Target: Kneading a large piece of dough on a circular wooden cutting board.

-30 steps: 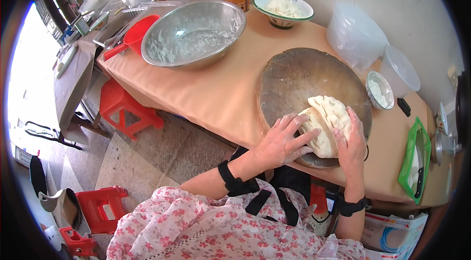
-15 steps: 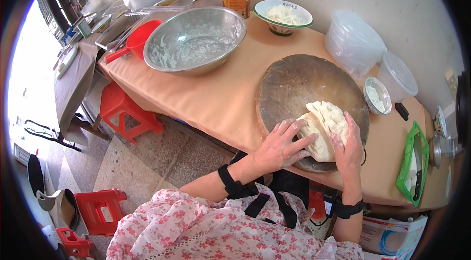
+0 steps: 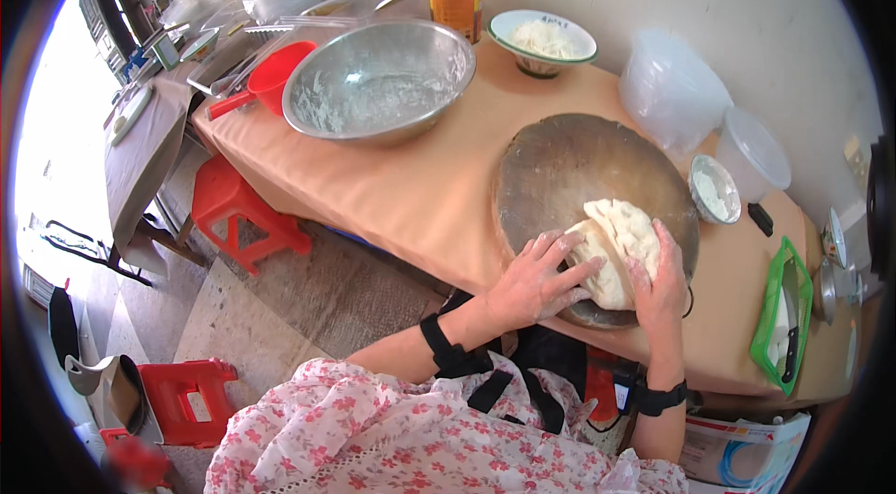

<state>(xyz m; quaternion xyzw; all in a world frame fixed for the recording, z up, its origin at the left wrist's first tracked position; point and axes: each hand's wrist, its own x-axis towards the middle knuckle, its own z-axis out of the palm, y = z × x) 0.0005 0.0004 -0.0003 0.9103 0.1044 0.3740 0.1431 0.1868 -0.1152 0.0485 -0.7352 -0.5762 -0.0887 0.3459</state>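
A pale lump of dough (image 3: 623,233), folded over with a crease down its middle, sits near the front edge of a round wooden board (image 3: 579,163). My left hand (image 3: 539,281) presses its curved fingers against the dough's left side. From the right, my right hand (image 3: 661,284) wraps around the other side, thumb on the near face. Flour dusts the fingers of both hands. The dough's underside and parts of its sides are hidden by my hands.
Behind the board stand a bowl of white shreds (image 3: 543,39) and a plastic tub (image 3: 674,88). A flour bowl (image 3: 715,188) and green basket (image 3: 773,359) are to the right. Left lie a large metal basin (image 3: 378,83), red dipper (image 3: 273,79) and red stool (image 3: 238,214).
The whole view has shifted slightly. Both hands keep their hold on the dough, which looks almost the same.
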